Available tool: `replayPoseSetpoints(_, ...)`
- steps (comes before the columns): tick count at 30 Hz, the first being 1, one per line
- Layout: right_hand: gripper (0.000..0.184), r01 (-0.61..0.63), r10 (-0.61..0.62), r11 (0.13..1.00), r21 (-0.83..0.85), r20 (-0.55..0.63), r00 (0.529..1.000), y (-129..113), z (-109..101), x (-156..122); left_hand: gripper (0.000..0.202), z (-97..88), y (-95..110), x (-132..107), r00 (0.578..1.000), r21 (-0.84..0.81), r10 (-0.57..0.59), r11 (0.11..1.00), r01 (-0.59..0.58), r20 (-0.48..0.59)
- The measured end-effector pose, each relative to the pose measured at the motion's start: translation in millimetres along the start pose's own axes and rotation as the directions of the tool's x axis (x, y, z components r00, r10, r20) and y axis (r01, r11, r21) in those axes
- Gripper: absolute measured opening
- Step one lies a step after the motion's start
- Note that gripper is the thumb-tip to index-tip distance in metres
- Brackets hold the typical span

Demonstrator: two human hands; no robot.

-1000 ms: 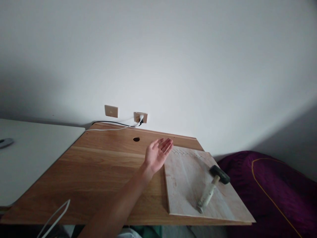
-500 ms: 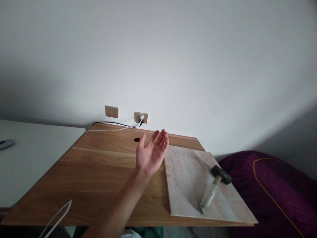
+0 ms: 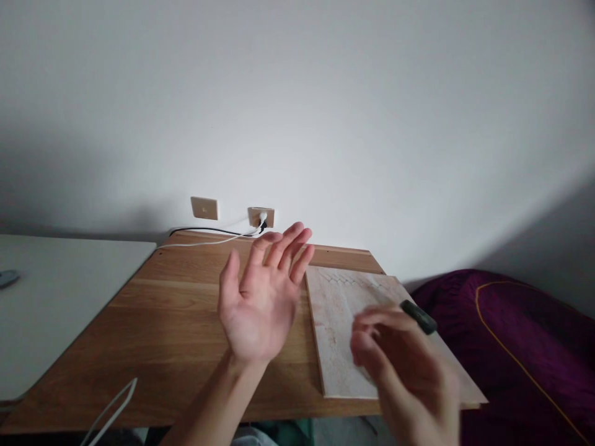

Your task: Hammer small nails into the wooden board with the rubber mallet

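Observation:
My left hand (image 3: pixel 263 297) is raised above the wooden tabletop with its palm up and fingers spread, holding nothing. At the right, my right hand (image 3: pixel 404 365) hovers over a pale board (image 3: pixel 332 328); it is blurred, with loosely curled fingers and a gap by the thumb, and I see nothing held in it. Just beyond it shows the dark head of a mallet (image 3: pixel 418 316), lying on the board. The mallet's handle is hidden behind my right hand. A dark zigzag line runs along the board's far edge.
The wooden table (image 3: pixel 153 334) meets the wall, where a wall socket (image 3: pixel 261 217) holds plugs with white and black cables. A white table (image 3: pixel 69 310) adjoins on the left. A loop of white cable (image 3: pixel 114 406) rises at the front edge. A purple beanbag (image 3: pixel 515 347) sits right.
My right hand has come into view from below, covering the mallet's handle. My left hand has moved left and looks larger, its fingers more spread. The mallet's head stays in place.

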State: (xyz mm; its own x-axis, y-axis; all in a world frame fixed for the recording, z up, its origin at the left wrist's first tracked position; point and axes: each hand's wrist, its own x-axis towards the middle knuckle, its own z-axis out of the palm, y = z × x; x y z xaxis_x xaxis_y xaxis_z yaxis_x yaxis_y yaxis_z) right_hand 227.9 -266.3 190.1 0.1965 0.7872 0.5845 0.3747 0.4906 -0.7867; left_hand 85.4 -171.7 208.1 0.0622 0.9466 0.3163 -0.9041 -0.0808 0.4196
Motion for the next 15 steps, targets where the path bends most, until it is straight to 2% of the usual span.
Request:
replayPoseSetpoints(2, 0.006, 0.028, -0.029, 0.999, 0.019, 0.025, 0.999, 10, 16, 6, 0.053, 5.8, 4, -8, 0.996, 0.084, 0.071, 0.994, -0.075, 0.049)
replayPoseSetpoints(6, 0.014, 0.050, -0.055, 0.996, 0.068, 0.078, 0.995, 18, 37, 7, 0.055, 10.9, 6, -23, 0.977, 0.201, 0.130, 0.966, -0.163, 0.168)
replayPoseSetpoints(9, 0.014, 0.053, -0.059, 0.995, 0.083, 0.072, 0.996, 14, 42, 6, 0.053, 9.9, 7, -30, 0.963, 0.254, 0.130, 0.948, -0.191, 0.236)
replayPoseSetpoints(15, 0.008, 0.030, -0.035, 0.996, 0.087, 0.055, 0.998, 7, 44, 8, 0.052, 9.5, 12, -38, 0.946, 0.289, 0.133, 0.931, -0.222, 0.297)
